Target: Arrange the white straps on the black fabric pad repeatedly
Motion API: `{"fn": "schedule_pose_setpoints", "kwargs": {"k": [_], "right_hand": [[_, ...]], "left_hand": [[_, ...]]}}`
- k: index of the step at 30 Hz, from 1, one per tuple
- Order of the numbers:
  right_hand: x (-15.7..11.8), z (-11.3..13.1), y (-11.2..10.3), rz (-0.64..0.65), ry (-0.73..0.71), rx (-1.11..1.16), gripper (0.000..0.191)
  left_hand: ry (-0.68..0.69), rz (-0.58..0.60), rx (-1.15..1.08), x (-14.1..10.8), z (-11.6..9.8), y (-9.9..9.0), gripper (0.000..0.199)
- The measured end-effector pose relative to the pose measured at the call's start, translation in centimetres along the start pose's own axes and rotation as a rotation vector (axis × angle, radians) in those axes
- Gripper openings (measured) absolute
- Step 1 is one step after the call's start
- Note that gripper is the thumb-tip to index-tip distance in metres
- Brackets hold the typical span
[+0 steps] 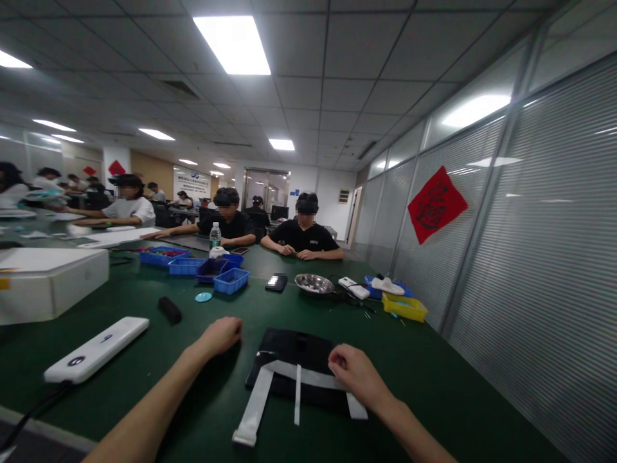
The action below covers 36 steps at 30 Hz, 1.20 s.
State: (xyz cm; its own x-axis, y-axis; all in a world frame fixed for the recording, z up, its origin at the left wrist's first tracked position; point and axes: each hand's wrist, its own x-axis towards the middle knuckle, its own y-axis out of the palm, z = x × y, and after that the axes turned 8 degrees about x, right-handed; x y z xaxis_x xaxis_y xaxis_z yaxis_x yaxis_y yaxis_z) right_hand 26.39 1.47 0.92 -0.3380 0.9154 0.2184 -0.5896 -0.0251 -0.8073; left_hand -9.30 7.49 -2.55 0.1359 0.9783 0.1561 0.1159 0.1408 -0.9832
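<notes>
A flat black panel or pouch (301,347) lies on the table in front of me. Across it runs a pale grey ribbon cable (260,399), bent at the corners, with a small connector (244,438) at its lower left end. A narrow white strip (297,395) hangs down over the panel's middle. My right hand (354,372) is above the panel's right side with fingers curled in, at the ribbon; whether they pinch anything is hidden. Left of the panel, my left hand (224,334) rests on the table, closed, its fingertips turned from view.
A white power strip (99,347), a black block (169,310) and a white box (48,283) are at left. Blue bins (231,281), a phone (276,283), a metal bowl (314,284) and a yellow tray (405,307) stand farther back. Several people sit beyond.
</notes>
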Motion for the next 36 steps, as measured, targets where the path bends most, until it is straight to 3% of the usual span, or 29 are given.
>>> {"fn": "schedule_pose_setpoints", "kwargs": {"k": [7, 12, 36], "right_hand": [[4.8, 1.0, 1.7, 0.107, -0.200, -0.112, 0.031], [7.1, 1.3, 3.3, 0.102, -0.203, -0.172, 0.028], [7.9, -0.3, 4.0, 0.063, -0.244, -0.092, 0.022]], "left_hand": [[-0.065, -0.013, 0.060, 0.7, 1.8, 0.8, 0.015], [-0.053, -0.054, 0.115, 0.8, 2.1, 1.2, 0.026], [-0.064, -0.047, 0.132, 0.6, 1.9, 1.3, 0.031]]}}
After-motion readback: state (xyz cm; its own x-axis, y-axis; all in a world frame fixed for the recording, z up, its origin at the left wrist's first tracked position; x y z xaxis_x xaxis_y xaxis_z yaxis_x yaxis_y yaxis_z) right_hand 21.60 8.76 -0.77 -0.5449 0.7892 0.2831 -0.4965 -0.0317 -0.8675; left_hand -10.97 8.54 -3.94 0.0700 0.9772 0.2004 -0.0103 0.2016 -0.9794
